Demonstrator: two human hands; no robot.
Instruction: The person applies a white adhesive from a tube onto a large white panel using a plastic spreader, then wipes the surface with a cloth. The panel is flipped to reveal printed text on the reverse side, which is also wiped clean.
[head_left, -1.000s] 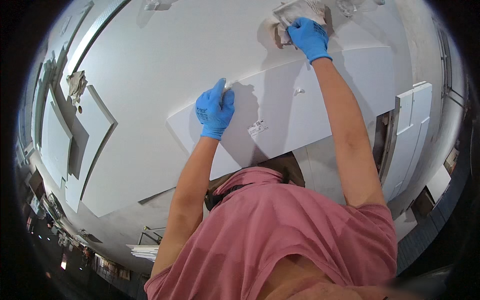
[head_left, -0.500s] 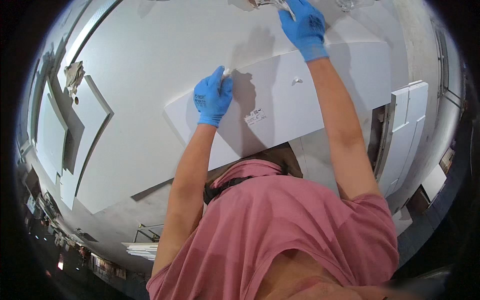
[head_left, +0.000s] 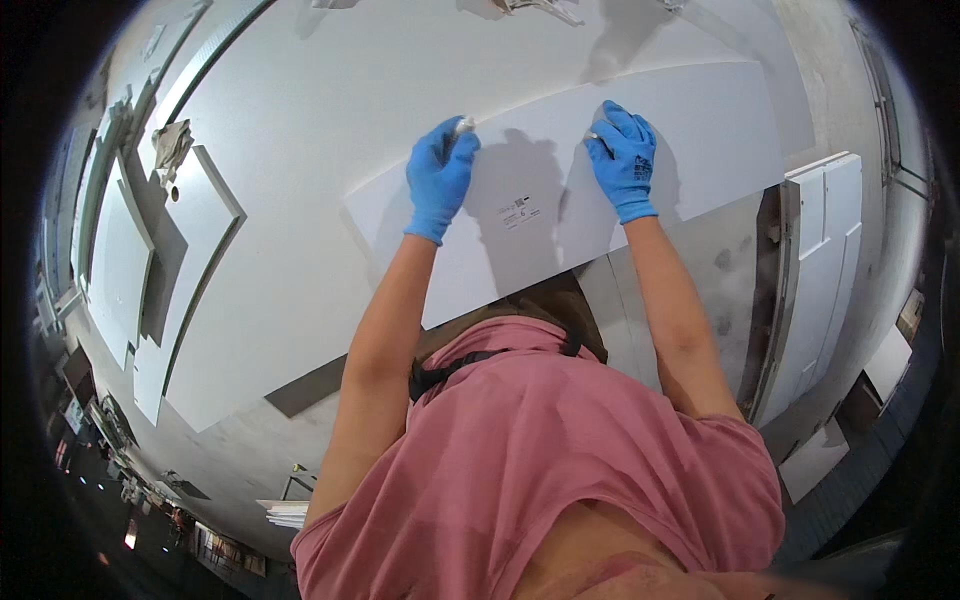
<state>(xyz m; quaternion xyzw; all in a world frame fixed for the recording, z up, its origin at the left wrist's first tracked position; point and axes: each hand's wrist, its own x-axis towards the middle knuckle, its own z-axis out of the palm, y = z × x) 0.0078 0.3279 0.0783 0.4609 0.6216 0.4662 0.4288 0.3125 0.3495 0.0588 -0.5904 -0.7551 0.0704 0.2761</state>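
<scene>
A long white panel (head_left: 700, 130) lies across a larger white board (head_left: 290, 200) in front of me. Above the panel's left part is my left hand (head_left: 440, 178), in a blue glove, its fingers closed round a small white piece (head_left: 464, 125) that pokes out at the fingertips. My right hand (head_left: 624, 162), also gloved in blue, is low over the panel's right half. Its fingers are curled together, with the tip of a small pale piece (head_left: 594, 136) at the thumb. A printed white label (head_left: 521, 212) sticks to the panel between my hands.
White scraps (head_left: 545, 8) lie at the far edge. On the left, stacked white panels (head_left: 118, 260) carry a crumpled brownish piece (head_left: 172, 145). More white panels (head_left: 820, 280) stand at the right. Another stack of white boards (head_left: 285, 512) is low on the left.
My right hand has come back from the white scraps at the far edge to the panel, where a small pale piece lay. My left hand has shifted slightly farther away and right.
</scene>
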